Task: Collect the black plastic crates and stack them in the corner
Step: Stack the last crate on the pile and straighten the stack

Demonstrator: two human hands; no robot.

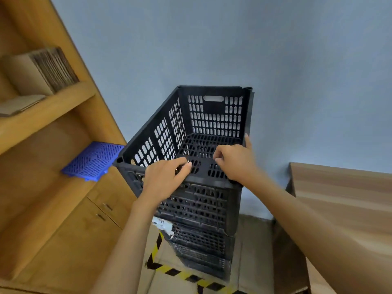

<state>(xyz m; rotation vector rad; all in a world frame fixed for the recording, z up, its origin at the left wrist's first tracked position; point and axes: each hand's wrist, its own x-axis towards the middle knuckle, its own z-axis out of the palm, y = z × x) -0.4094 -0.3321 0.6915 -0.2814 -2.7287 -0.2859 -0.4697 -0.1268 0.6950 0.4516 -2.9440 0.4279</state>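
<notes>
A stack of black perforated plastic crates (203, 240) stands on the floor against the blue-grey wall. The top crate (214, 115) sits open-side up on the stack. My left hand (163, 181) curls over the near rim of that top crate, fingers inside. My right hand (235, 162) grips the near right corner, fingers bent over the rim and thumb along the right wall. The lower crates are partly hidden by my forearms.
A wooden shelf unit (48, 115) with cupboard doors stands at the left, holding cardboard (42, 71) and a blue plastic grid tile (93, 161). A wooden table (343, 194) is at the right. Yellow-black hazard tape (180, 274) marks the floor around the stack.
</notes>
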